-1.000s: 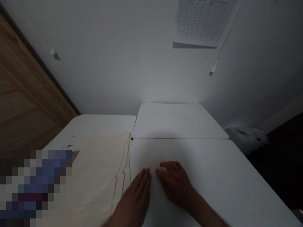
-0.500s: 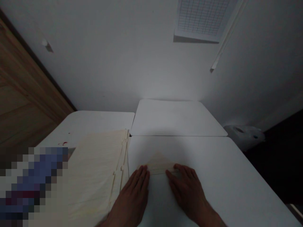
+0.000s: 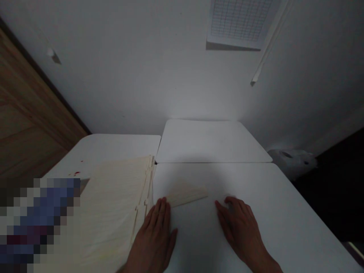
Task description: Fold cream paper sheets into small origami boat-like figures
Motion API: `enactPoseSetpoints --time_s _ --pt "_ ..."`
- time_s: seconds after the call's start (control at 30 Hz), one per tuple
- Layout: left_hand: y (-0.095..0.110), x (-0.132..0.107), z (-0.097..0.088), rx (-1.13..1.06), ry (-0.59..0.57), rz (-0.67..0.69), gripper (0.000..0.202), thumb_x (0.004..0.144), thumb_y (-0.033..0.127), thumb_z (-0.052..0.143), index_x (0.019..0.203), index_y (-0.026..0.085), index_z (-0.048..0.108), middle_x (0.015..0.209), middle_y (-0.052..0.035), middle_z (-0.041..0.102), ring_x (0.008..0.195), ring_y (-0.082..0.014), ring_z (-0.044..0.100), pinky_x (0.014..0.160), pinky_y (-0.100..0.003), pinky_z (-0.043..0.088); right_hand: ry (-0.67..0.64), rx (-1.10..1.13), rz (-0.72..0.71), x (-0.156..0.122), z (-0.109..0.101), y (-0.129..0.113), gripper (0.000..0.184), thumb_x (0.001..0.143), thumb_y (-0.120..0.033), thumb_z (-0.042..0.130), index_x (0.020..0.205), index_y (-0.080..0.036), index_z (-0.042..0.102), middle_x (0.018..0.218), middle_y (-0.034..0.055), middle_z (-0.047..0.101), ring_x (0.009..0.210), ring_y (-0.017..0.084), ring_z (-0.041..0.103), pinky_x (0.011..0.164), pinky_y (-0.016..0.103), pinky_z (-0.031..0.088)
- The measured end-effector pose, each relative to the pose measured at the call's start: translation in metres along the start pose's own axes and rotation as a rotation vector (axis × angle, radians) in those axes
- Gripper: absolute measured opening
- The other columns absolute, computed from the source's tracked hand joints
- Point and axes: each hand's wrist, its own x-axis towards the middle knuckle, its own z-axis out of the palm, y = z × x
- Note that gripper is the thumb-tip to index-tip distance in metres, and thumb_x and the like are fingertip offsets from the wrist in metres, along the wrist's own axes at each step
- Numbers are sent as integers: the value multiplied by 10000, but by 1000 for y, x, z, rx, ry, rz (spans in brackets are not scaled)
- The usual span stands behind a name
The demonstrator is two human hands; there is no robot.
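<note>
A small, thin cream sheet point(image 3: 186, 193) lies folded on the white table, with a straight near edge that slants up to the right. My left hand point(image 3: 155, 235) lies flat, fingers stretched forward and thumb apart, its fingertips touching the left end of the sheet. To the right, my right hand point(image 3: 241, 229) is clear of the sheet, thumb and fingers apart with nothing between them. Beside my left hand is a wide stack of cream sheets point(image 3: 113, 204) with uneven right edges.
White table panels point(image 3: 284, 212) meet at narrow seams, one panel point(image 3: 213, 142) reaching the wall. Small red marks point(image 3: 76, 173) dot the left panel. A blurred-out patch point(image 3: 42, 223) covers the lower left. A printed grid sheet point(image 3: 239, 22) hangs on the wall; a white plastic bag point(image 3: 295, 161) is at right.
My right hand has let go of the folded sheet and moved right. My left hand has shifted slightly left, its thumb spreading out. The sheet has turned, its right end now farther away.
</note>
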Motion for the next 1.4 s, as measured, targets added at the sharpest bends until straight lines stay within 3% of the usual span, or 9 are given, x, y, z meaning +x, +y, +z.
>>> enactPoseSetpoints --time_s 0.13,0.27,0.4,0.57,0.77,0.9,1.03,1.2,1.4 --pt "-1 0 0 -16 17 -3 602 879 416 448 1324 11 437 1381 -230 445 1301 -337 381 1009 -422 399 43 20 -14 -1 3 3 290 884 -219 517 1162 -221 602 1051 114 587 962 256 556 819 447 466" --pt "0 0 3 -3 20 32 586 873 386 463 1310 -4 447 1369 -240 455 1295 -345 388 1025 -430 379 113 45 -143 3 5 -8 324 876 -155 501 1189 -183 581 1212 114 578 1116 264 521 939 464 436" --pt "-2 0 3 11 -16 47 572 875 393 453 1316 28 448 1373 -216 462 1297 -328 392 1010 -420 403 -43 89 -310 16 3 -30 448 874 -175 493 1320 -145 479 1399 101 458 1299 263 388 1052 453 378" --pt "4 7 -3 -28 -67 40 570 886 354 451 1360 41 400 1418 -196 410 1319 -321 359 1030 -431 387 -159 105 -272 24 0 -40 513 893 -219 481 1391 -130 396 1437 94 412 1325 256 365 1058 440 394" --pt "31 33 -4 -206 -131 151 608 884 269 449 1434 74 278 1493 -151 290 1371 -281 258 1084 -411 320 -86 120 -223 18 4 -37 427 910 -221 466 1335 -181 485 1365 63 508 1279 237 438 1062 439 386" --pt "35 33 1 -241 -121 101 655 890 345 458 1440 55 255 1494 -179 269 1370 -312 250 1077 -428 318 -88 84 -208 12 7 -30 443 915 -218 459 1357 -186 458 1375 64 496 1283 244 433 1056 459 388" --pt "27 18 2 -175 -75 6 757 866 485 481 1419 8 283 1461 -236 311 1350 -348 283 1036 -421 370 -109 61 -203 10 7 -26 455 920 -225 460 1371 -170 438 1384 71 484 1289 251 425 1052 461 395" --pt "19 6 1 -112 -66 -78 710 873 521 459 1370 20 381 1410 -231 404 1331 -352 322 1008 -440 405 -80 86 -194 12 6 -29 447 908 -219 470 1352 -169 463 1362 69 510 1276 247 443 1054 460 394" --pt "14 23 0 -107 -88 -70 377 900 301 460 1153 51 587 1225 -206 587 1159 -321 536 925 -439 488 24 104 -151 10 10 -28 370 907 -223 474 1266 -184 558 1286 60 584 1197 239 525 1030 436 416"
